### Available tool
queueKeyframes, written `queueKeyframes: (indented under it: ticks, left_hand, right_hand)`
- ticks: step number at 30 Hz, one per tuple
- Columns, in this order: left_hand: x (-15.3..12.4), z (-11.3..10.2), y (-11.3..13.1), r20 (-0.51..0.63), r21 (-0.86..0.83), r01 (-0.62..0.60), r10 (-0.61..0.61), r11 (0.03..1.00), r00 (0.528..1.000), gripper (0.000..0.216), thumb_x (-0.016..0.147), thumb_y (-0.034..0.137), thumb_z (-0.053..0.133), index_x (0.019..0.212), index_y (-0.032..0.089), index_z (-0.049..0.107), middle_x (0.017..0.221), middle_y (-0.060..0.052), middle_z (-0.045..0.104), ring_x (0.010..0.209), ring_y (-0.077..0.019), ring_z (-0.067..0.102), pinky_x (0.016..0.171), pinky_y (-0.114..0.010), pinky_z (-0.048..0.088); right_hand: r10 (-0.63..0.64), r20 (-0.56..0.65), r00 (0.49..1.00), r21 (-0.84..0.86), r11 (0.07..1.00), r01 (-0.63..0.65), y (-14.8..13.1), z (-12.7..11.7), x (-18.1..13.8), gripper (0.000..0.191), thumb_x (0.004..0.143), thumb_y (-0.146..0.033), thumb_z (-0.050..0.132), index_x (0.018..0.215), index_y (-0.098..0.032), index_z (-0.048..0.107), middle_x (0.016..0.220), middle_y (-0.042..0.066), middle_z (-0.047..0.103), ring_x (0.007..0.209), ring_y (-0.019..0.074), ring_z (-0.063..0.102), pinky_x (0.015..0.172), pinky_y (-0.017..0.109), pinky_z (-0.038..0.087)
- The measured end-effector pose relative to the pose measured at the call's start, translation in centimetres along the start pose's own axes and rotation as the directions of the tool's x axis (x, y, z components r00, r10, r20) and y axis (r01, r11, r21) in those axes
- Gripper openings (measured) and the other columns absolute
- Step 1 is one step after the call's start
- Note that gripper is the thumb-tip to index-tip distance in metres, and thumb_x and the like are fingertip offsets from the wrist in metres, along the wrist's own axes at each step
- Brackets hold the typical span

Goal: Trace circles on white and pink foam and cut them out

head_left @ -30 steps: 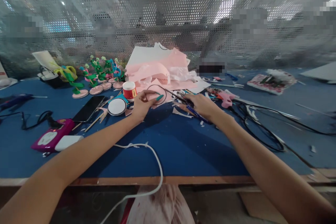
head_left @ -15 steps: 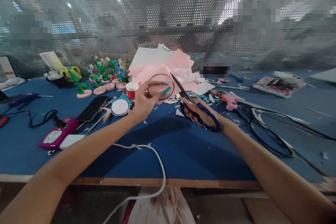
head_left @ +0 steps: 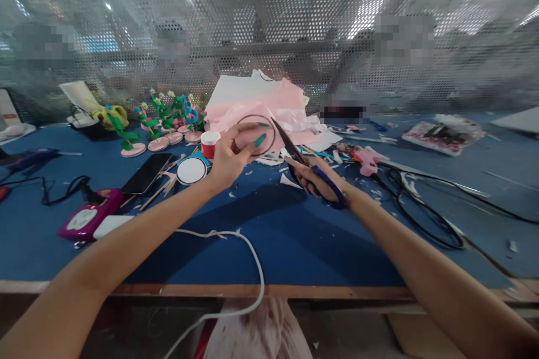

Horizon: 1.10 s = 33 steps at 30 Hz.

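Note:
Pinched in my left hand (head_left: 229, 157) is a piece of pink paper (head_left: 266, 145) with a dark circle drawn on it. My thumb and fingers, with green nails, press on it inside the circle. My right hand (head_left: 314, 176) grips a pair of scissors (head_left: 290, 143) with dark blue handles. The dark blades point up and to the left, close to the right edge of the circle. Whether they touch the paper I cannot tell. Beyond both hands, white and pink sheets (head_left: 244, 90) are piled at the back of the table.
Left of my hands are a red-and-white jar (head_left: 209, 145), a round white lid (head_left: 191, 170), a black phone (head_left: 147, 174) and a purple power socket (head_left: 86, 216). Several small green craft plants (head_left: 164, 115) stand behind. A pink glue gun (head_left: 368, 161) with black cable lies right. A white cable (head_left: 252, 258) crosses the front edge.
Both hands have shifted slightly left and up in view, together with the paper. The scissors look more closed, and their blades still point at the circle's right side.

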<state>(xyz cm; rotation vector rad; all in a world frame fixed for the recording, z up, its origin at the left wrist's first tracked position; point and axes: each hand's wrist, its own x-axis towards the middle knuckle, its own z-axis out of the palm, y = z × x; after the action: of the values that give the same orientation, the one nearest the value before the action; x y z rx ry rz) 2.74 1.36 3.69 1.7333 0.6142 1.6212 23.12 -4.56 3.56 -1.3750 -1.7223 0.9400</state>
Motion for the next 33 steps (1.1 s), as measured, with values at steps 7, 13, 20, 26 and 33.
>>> queueKeyframes:
  ticks: [7,13,20,26,33]
  left_hand:
    - [0.3,-0.3,-0.2,0.053,0.040,-0.052,0.050,0.998,0.997,0.027,0.077,0.018,0.073,0.104,0.019,0.068,0.111,-0.006,0.071,0.111,-0.0209,0.065,0.099,-0.037,0.055]
    - [0.3,-0.4,-0.2,0.063,0.065,-0.079,0.075,0.995,0.995,0.027,0.079,0.021,0.073,0.105,0.020,0.067,0.111,-0.006,0.071,0.112,-0.0208,0.065,0.101,-0.037,0.053]
    - [0.6,-0.3,0.1,0.085,0.034,-0.068,0.065,0.997,0.994,0.023,0.079,0.011,0.069,0.101,0.019,0.067,0.108,-0.005,0.070,0.108,-0.0197,0.065,0.099,-0.035,0.053]
    - [0.9,-0.7,-0.4,0.085,0.085,-0.116,0.109,0.990,0.990,0.026,0.080,0.011,0.068,0.105,0.019,0.065,0.111,-0.005,0.069,0.111,-0.0201,0.064,0.099,-0.035,0.053]
    - [1.2,-0.9,-0.8,0.102,0.063,-0.110,0.103,0.992,0.989,0.031,0.077,0.006,0.064,0.106,0.018,0.065,0.112,-0.006,0.069,0.109,-0.0189,0.065,0.088,-0.029,0.058]
  right_hand:
    - [-0.036,-0.009,0.999,-0.046,0.998,0.035,0.2,0.0,0.1,0.056,0.077,-0.076,0.055,0.070,-0.021,0.043,0.045,-0.006,0.040,0.034,0.0059,0.037,0.035,0.019,0.031]
    - [-0.069,-0.047,0.997,-0.022,0.997,0.068,-0.1,0.4,-0.1,0.056,0.077,-0.075,0.054,0.069,-0.021,0.045,0.046,-0.007,0.039,0.036,0.0060,0.036,0.035,0.019,0.030]
    - [-0.084,-0.007,0.996,-0.042,0.996,0.084,0.4,0.2,0.3,0.056,0.076,-0.076,0.054,0.069,-0.021,0.044,0.046,-0.006,0.038,0.035,0.0064,0.036,0.035,0.021,0.031]
    - [-0.089,0.024,0.996,-0.015,0.996,0.089,0.6,0.1,0.6,0.058,0.073,-0.078,0.054,0.067,-0.022,0.041,0.042,-0.007,0.038,0.034,0.0065,0.035,0.033,0.019,0.029]
    - [-0.103,-0.085,0.991,-0.080,0.992,0.096,-0.1,0.2,0.0,0.051,0.081,-0.068,0.055,0.064,-0.022,0.042,0.044,-0.005,0.040,0.035,0.0070,0.037,0.035,0.021,0.030]
